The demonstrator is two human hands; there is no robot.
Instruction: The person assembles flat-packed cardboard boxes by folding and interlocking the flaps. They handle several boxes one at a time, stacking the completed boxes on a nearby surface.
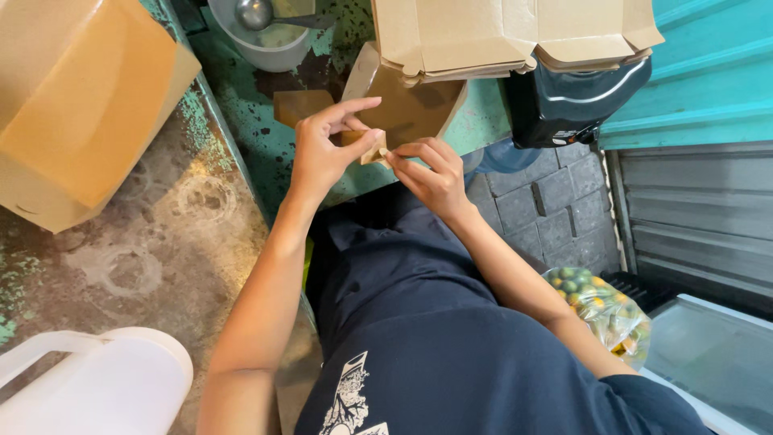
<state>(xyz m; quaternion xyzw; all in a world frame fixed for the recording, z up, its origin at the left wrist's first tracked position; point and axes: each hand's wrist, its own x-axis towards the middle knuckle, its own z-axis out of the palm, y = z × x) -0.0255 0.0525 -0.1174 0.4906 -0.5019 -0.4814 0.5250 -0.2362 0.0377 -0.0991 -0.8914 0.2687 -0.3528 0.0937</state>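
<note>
A brown paper food box (407,101), half folded, is held tilted over the green worn counter (258,121). My left hand (326,153) pinches one flap at the box's lower corner, thumb and fingers closed on it. My right hand (431,173) grips the neighbouring flap at the same corner, the fingertips of both hands almost touching. Just above lies a stack of flat, unfolded brown boxes (515,36).
A large cardboard carton (80,105) stands at the left. A white bowl with a metal ladle (266,28) sits at the back. A white plastic jug (97,387) is at the lower left. A black appliance (576,101) and a bag of small green fruit (604,310) are at the right.
</note>
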